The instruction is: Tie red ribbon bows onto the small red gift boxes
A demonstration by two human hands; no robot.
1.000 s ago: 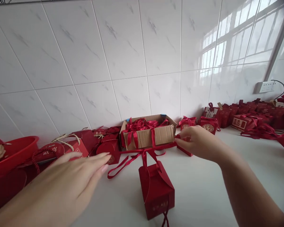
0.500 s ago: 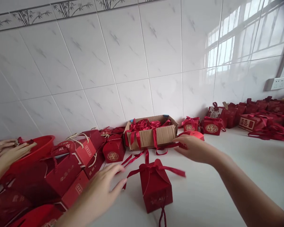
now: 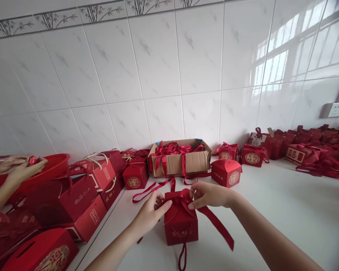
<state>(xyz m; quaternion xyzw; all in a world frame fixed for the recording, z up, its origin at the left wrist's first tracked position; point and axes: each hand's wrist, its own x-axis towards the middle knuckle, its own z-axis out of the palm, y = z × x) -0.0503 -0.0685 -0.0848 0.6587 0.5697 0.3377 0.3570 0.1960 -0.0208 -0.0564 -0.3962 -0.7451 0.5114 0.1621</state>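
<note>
A dark red gift box (image 3: 181,227) stands upright on the white table, a red ribbon (image 3: 219,226) knotted over its folded top and a dark red cord (image 3: 182,256) hanging at its front. My left hand (image 3: 155,209) is at the top left edge of the box, fingers curled in; what they pinch is hidden. On the right of the knot, my right hand (image 3: 205,195) has its thumb and fingers closed on the ribbon, whose long tail trails down to the right.
Behind stands a cardboard box (image 3: 196,163) of ribbons, beside a brighter red box (image 3: 226,172). Red boxes (image 3: 84,222) are piled at left, where another person's hands (image 3: 19,169) work over a red basin (image 3: 59,162). More boxes (image 3: 307,152) line the right back.
Both hands have come to the dark red box's top; my right hand came down from the brighter red box. The right ribbon tail now hangs lower, and the left tail is mostly hidden.
</note>
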